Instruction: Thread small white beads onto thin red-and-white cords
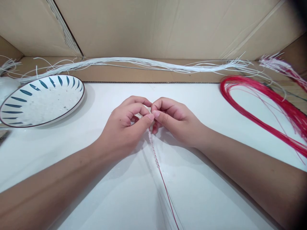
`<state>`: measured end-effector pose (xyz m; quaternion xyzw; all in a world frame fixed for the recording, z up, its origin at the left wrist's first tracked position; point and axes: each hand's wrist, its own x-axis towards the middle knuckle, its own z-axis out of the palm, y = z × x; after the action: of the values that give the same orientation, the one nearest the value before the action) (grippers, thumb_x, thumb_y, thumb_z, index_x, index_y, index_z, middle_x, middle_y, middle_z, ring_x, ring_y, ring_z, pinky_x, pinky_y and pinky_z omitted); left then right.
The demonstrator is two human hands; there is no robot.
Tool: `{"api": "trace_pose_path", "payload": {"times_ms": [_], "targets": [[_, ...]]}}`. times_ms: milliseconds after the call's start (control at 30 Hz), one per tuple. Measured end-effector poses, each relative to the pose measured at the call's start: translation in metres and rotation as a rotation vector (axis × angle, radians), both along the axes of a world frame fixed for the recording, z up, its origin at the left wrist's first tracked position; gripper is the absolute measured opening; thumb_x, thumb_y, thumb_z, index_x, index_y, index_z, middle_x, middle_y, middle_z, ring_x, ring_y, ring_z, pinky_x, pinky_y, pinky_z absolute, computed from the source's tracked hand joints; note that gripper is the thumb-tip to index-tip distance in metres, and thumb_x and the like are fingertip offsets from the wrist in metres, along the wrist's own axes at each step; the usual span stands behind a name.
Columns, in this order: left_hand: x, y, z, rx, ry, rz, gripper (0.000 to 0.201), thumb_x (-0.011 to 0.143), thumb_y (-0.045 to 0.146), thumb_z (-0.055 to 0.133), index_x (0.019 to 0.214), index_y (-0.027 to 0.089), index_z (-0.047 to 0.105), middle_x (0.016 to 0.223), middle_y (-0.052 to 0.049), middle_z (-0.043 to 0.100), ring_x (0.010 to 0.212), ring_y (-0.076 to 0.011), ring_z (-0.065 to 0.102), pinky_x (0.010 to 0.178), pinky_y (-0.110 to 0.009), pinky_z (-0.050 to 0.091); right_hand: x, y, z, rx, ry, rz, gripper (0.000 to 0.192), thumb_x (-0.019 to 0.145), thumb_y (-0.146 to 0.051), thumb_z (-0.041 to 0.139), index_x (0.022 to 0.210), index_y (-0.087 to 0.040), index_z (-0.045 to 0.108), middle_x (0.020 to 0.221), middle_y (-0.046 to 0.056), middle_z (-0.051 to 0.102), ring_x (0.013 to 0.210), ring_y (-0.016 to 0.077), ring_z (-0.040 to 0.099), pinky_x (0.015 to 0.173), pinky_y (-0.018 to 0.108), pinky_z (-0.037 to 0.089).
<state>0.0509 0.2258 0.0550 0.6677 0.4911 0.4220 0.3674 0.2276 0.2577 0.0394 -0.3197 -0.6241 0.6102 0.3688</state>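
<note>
My left hand (pixel 127 123) and my right hand (pixel 174 119) meet fingertip to fingertip at the middle of a white table (pixel 203 188). Both pinch the top end of a thin red string (pixel 165 188) that runs down toward me. Several small clear beads (pixel 153 150) sit strung on it just below my fingers. What lies between the fingertips is hidden.
A white plate with blue leaf marks (pixel 42 99), holding tiny clear beads, stands at the left. A bundle of red strings (pixel 268 102) loops at the right. A long bundle of white strings (pixel 144 64) lies along the back, in front of cardboard walls (pixel 168 28).
</note>
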Motion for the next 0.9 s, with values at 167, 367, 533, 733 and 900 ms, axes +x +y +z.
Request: {"api": "trace_pose_path", "payload": {"times_ms": [167, 367, 533, 733, 900], "targets": [[-0.002, -0.001, -0.001, -0.046, 0.018, 0.008, 0.019, 0.075, 0.021, 0.061, 0.056, 0.020, 0.060, 0.109, -0.005, 0.068, 0.104, -0.0233, 0.063, 0.067, -0.029, 0.048, 0.002, 0.005, -0.009, -0.008, 0.064, -0.062, 0.029, 0.093, -0.044, 0.072, 0.088, -0.021, 0.056, 0.072, -0.004, 0.059, 0.059, 0.0117, 0.063, 0.060, 0.027, 0.049], [-0.001, -0.001, 0.000, -0.045, -0.056, 0.007, 0.012, 0.081, 0.026, 0.068, 0.071, 0.022, 0.072, 0.109, -0.005, 0.068, 0.096, -0.0196, 0.065, 0.072, -0.031, 0.052, 0.003, 0.006, -0.008, 0.029, 0.064, -0.083, 0.029, 0.093, -0.046, 0.073, 0.087, -0.021, 0.057, 0.068, -0.003, 0.058, 0.059, 0.0116, 0.056, 0.059, 0.027, 0.047], [-0.001, 0.003, -0.006, 0.059, -0.202, 0.146, 0.017, 0.080, 0.015, 0.071, 0.066, 0.023, 0.071, 0.101, -0.002, 0.069, 0.095, -0.0183, 0.063, 0.072, -0.031, 0.050, 0.004, 0.007, -0.007, 0.347, -0.200, -0.231, 0.014, 0.097, -0.032, 0.061, 0.097, -0.019, 0.066, 0.093, 0.005, 0.069, 0.081, 0.0173, 0.064, 0.072, 0.032, 0.053], [-0.004, 0.009, -0.010, -0.016, -0.368, 0.251, 0.021, 0.080, 0.010, 0.071, 0.063, 0.023, 0.071, 0.095, 0.000, 0.068, 0.091, -0.0180, 0.063, 0.083, -0.035, 0.049, 0.007, 0.003, -0.014, 0.819, -0.780, -0.101, 0.042, 0.095, -0.020, 0.059, 0.135, -0.013, 0.068, 0.152, 0.014, 0.058, 0.140, 0.0397, 0.048, 0.116, 0.060, 0.040], [-0.003, 0.009, -0.010, 0.001, -0.333, 0.237, 0.021, 0.080, 0.011, 0.072, 0.062, 0.023, 0.071, 0.095, 0.000, 0.069, 0.096, -0.0180, 0.063, 0.086, -0.034, 0.048, 0.006, 0.000, -0.015, 0.907, -0.774, -0.111, 0.036, 0.097, -0.021, 0.056, 0.128, -0.013, 0.073, 0.144, 0.016, 0.064, 0.131, 0.0357, 0.058, 0.114, 0.055, 0.045]]}}
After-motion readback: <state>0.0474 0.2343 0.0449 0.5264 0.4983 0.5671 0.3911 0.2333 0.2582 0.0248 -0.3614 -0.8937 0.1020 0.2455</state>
